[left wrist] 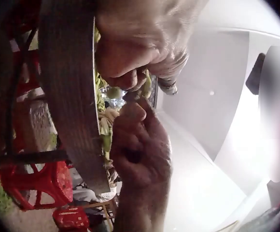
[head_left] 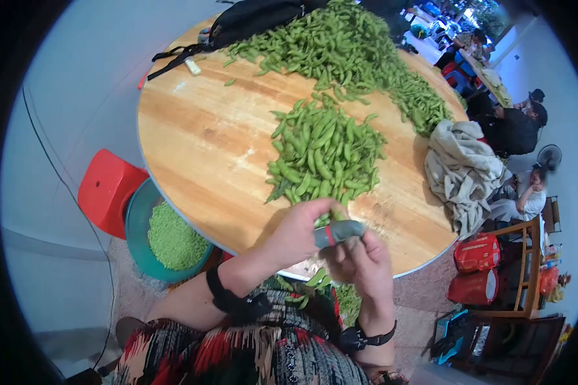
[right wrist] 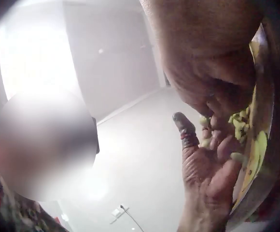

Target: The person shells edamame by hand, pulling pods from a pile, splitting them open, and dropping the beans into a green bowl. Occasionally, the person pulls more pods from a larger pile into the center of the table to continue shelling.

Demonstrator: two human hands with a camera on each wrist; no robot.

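Note:
Both hands meet over the near edge of the round wooden table (head_left: 212, 141). My left hand (head_left: 292, 234) holds a green soybean pod (head_left: 338, 213) at its fingertips. A grey-green cover (head_left: 347, 229) with a red band sits on the left thumb, which points toward the right hand. My right hand (head_left: 369, 260) is close against it, fingers curled, pinching at the pod (left wrist: 147, 86) in the left wrist view. In the right wrist view the covered thumb (right wrist: 184, 128) stands up beside the right hand (right wrist: 212, 67). Just beyond the hands lies a small heap of pods (head_left: 324, 154).
A larger pod heap (head_left: 340, 48) covers the table's far side, with a black bag (head_left: 257, 22) alongside. A grey cloth (head_left: 462, 167) lies at the right edge. Below left, a teal basin (head_left: 135, 224) holds shelled beans beside a red stool (head_left: 106, 192). People sit farther right.

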